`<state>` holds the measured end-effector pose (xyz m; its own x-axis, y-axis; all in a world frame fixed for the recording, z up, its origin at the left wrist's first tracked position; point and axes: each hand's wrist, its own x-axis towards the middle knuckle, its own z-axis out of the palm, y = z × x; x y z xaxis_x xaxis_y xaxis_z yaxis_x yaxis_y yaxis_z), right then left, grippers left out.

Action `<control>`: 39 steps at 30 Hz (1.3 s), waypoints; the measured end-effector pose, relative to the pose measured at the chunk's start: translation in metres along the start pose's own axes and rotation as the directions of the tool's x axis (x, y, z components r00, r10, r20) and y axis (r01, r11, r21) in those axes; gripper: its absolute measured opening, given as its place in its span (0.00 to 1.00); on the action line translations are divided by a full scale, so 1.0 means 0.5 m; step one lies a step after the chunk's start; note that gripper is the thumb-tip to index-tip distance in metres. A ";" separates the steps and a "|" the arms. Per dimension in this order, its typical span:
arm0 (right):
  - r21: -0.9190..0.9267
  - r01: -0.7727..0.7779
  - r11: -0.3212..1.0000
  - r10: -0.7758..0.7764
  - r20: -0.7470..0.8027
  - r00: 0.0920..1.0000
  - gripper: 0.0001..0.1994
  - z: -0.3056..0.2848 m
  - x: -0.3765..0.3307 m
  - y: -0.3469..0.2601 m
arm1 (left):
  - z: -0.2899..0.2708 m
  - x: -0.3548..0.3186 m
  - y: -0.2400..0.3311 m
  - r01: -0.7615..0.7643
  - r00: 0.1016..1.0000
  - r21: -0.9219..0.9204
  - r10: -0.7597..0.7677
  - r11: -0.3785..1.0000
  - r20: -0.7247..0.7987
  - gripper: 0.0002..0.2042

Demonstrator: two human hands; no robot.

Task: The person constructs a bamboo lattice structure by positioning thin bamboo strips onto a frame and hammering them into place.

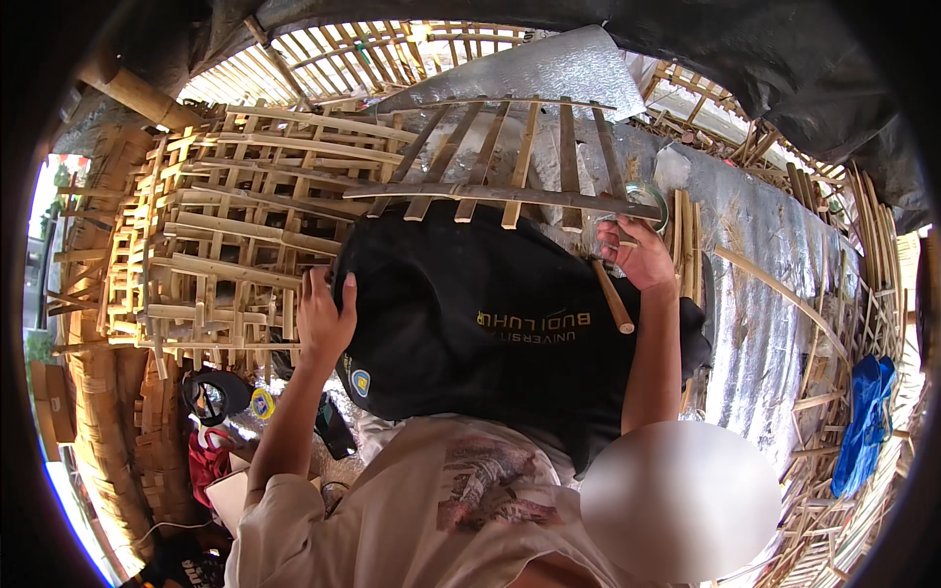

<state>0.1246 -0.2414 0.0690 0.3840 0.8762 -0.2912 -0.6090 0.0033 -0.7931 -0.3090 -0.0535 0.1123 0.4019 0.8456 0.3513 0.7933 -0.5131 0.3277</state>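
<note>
A flat bamboo rack (520, 194) made of several slats fixed to a long crosspiece lies in front of me, its near edge over a black cloth (461, 284) on my lap. My right hand (642, 257) is at the right end of the crosspiece, with fingers curled up against it. Just below those fingers, a short bamboo stick (614, 299) lies slanted on the cloth. My left hand (325, 316) rests at the cloth's left edge, next to a bamboo lattice (235, 235); its thumb stands apart from the fingers, whose tips are partly hidden.
Bamboo lattice work stands close on my left. A silvery foil sheet (529, 73) is behind the rack, with a roll of tape (652, 204) near its right end. Loose bamboo strips (784, 294) and a blue plastic bag (865, 421) are at right. A black cap (218, 394) is at lower left.
</note>
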 end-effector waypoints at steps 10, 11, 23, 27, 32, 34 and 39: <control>0.254 -0.026 0.967 0.002 0.094 0.996 0.12 -0.022 0.027 0.008 | 0.021 -0.060 -0.146 0.085 0.993 -0.336 -0.107 0.938 -0.048 0.13; 0.244 -0.047 0.969 0.019 0.119 0.993 0.12 -0.026 0.031 0.002 | 0.012 -0.062 -0.160 0.071 0.994 -0.345 -0.096 0.936 -0.054 0.13; 0.185 0.058 0.981 -0.057 -0.009 0.998 0.08 0.026 0.009 0.003 | -0.027 -0.095 -0.159 0.033 0.998 -0.386 -0.049 0.922 -0.032 0.20; 0.210 0.041 0.977 -0.037 -0.023 0.999 0.07 0.000 0.003 0.002 | -0.032 -0.093 -0.141 0.101 0.992 -0.421 -0.062 0.901 0.107 0.19; 0.223 0.064 0.973 -0.056 -0.042 0.998 0.07 0.009 0.018 -0.003 | 0.008 -0.089 -0.153 0.104 0.994 -0.492 -0.081 0.864 0.067 0.16; 0.214 0.053 0.975 -0.043 -0.049 0.998 0.07 0.012 0.022 0.003 | 0.012 -0.078 -0.118 0.177 0.980 -0.495 -0.198 0.851 0.010 0.16; 0.003 0.014 1.000 -0.014 0.109 0.994 0.10 0.026 0.052 0.015 | 0.036 -0.023 -0.115 0.126 0.958 -0.610 -0.255 0.782 -0.129 0.21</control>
<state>0.1212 -0.2126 0.0624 0.3145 0.9235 -0.2197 -0.6057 0.0170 -0.7955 -0.3512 -0.0312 0.0733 0.1237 0.9223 0.3662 0.3923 -0.3844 0.8357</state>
